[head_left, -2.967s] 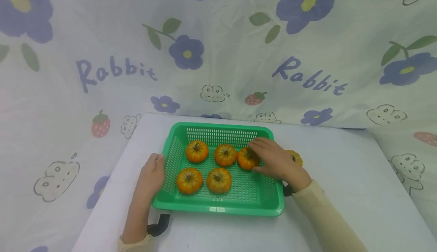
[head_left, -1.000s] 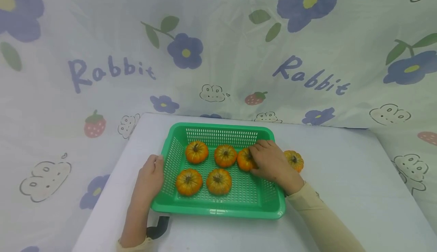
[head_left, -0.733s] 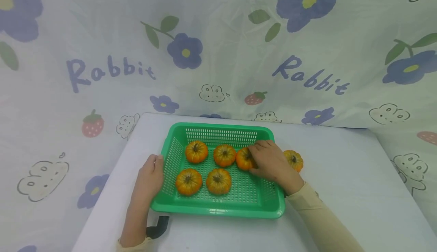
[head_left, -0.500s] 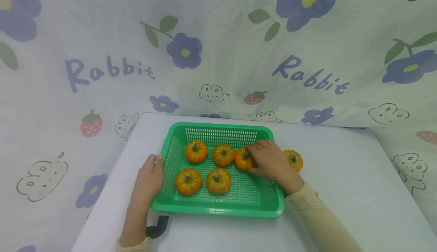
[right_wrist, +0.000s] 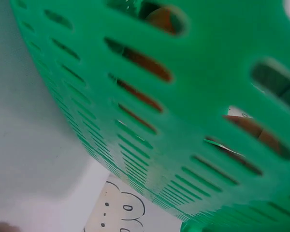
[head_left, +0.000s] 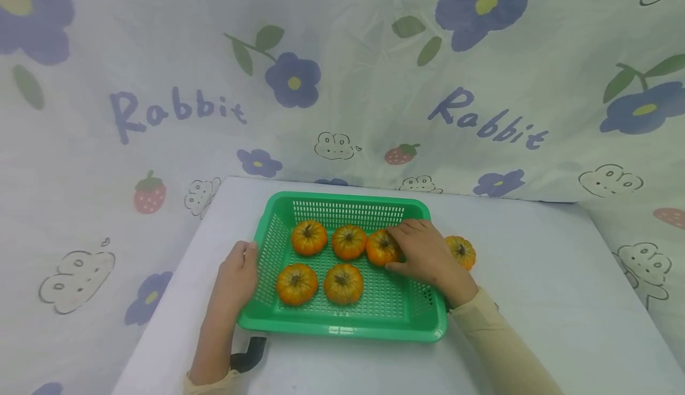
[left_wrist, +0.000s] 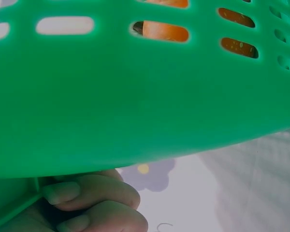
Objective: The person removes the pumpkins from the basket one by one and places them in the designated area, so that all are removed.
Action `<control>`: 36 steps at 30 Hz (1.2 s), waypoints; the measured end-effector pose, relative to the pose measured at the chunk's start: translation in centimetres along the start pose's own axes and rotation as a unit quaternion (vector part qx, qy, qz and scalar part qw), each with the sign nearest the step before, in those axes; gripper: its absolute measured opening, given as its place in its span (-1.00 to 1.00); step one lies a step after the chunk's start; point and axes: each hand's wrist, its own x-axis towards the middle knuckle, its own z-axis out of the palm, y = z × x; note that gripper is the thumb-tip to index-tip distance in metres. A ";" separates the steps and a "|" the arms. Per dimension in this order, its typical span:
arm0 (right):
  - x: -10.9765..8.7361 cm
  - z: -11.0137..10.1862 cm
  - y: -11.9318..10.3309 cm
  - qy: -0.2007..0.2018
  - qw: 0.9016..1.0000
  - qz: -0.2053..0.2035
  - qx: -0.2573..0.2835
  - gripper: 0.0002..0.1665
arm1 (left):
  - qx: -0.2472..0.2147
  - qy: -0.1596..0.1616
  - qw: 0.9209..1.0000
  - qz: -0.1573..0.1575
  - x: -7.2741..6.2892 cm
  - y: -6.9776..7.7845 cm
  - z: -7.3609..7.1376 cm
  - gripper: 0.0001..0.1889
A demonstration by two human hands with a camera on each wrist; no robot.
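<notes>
The ribbed orange mini pumpkin [head_left: 381,248] you're on sits inside the green plastic basket [head_left: 342,329] with slotted walls, at the right end of its far row. Your right hand [head_left: 425,252] reaches over the basket's right side and clasps that pumpkin: fingers on its far side, thumb on the near side, stem between them. Its left flank looks to be touching the middle orange pumpkin [head_left: 349,242] of the basket's far row. The far-left orange pumpkin [head_left: 309,238] stands apart, stem up. Basket's near row: near-left orange pumpkin [head_left: 297,285] and near-middle mottled pumpkin [head_left: 343,284], side by side, stems up.

Your left hand [head_left: 237,276] is clamped on the basket's left rim; left wrist view shows fingers curled there, below the wall. Just outside the basket's right wall, a yellow-orange pumpkin [head_left: 461,253] sits partly behind your right hand. Under the basket: white-covered table [head_left: 540,276]. Nearer you than the basket's left corner, a black curved piece [head_left: 250,354] shows by your left wrist. Beyond the basket hangs white cloth [head_left: 364,91] printed with purple flowers and "Rabbit".
</notes>
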 end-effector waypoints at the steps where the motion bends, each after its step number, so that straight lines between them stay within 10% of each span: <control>1: 0.0 0.1 0.0 0.001 1.000 0.001 0.000 -0.06 | 0.000 0.000 1.000 0.001 0.0 0.0 0.0 -0.40; 36: -0.2 0.1 -0.1 0.017 1.000 0.005 0.016 -0.05 | 0.004 0.005 1.000 0.003 -0.1 0.1 0.2 -0.41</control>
